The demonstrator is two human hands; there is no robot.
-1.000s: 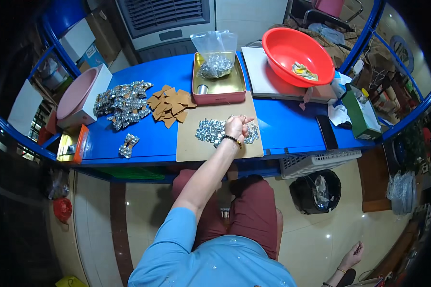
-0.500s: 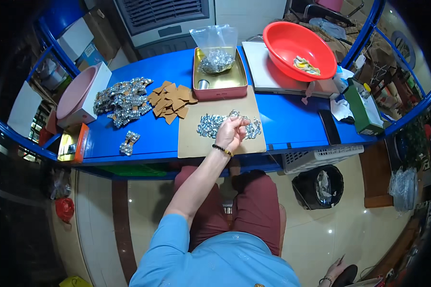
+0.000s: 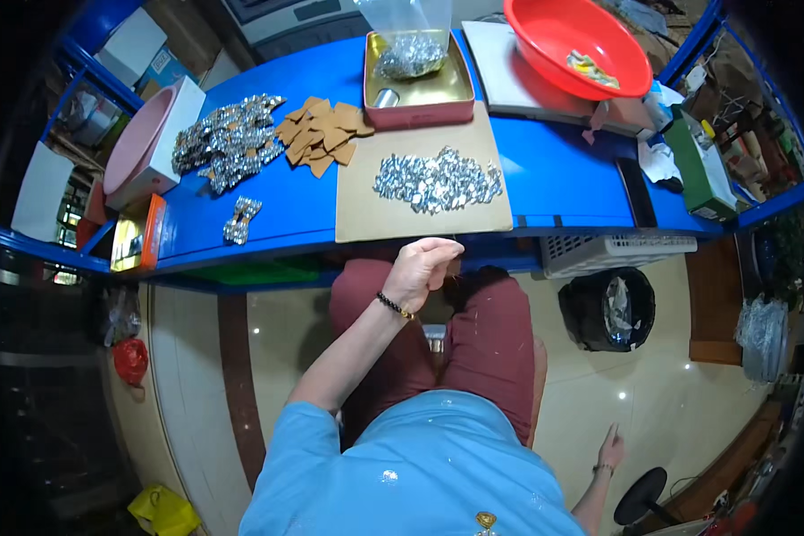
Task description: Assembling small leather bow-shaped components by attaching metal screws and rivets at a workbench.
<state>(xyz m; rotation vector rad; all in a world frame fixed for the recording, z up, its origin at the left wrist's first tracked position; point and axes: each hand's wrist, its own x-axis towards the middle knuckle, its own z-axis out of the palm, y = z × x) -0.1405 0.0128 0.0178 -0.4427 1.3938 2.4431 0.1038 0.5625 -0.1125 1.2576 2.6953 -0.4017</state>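
My left hand (image 3: 424, 272) hovers over my lap, just in front of the table edge, its thumb and fingers pinched together. Whatever it pinches is too small to make out. Far out to the right, low over the floor, my right hand (image 3: 610, 449) has its fingers pressed together; what they hold, if anything, does not show. Small shiny silver pieces (image 3: 438, 181) lie heaped on a tan board (image 3: 359, 217). To the left is a pile of flat brown pieces (image 3: 322, 134), beside a heap of glittering silver bow-shaped ornaments (image 3: 228, 143). One such ornament (image 3: 241, 221) lies apart nearer the edge.
Behind the board stands a square tin (image 3: 420, 116) with a clear bag of silver pieces (image 3: 411, 55) and a metal cylinder (image 3: 386, 97). A red basin (image 3: 572, 54), dark phone-like slab (image 3: 635, 192) and green box (image 3: 701, 165) sit rightward. A black bin (image 3: 590, 313) stands below.
My left hand has drawn back from the silver pieces to over my lap, still pinched. My right hand has extended further into view at the lower right. The view has tilted down.
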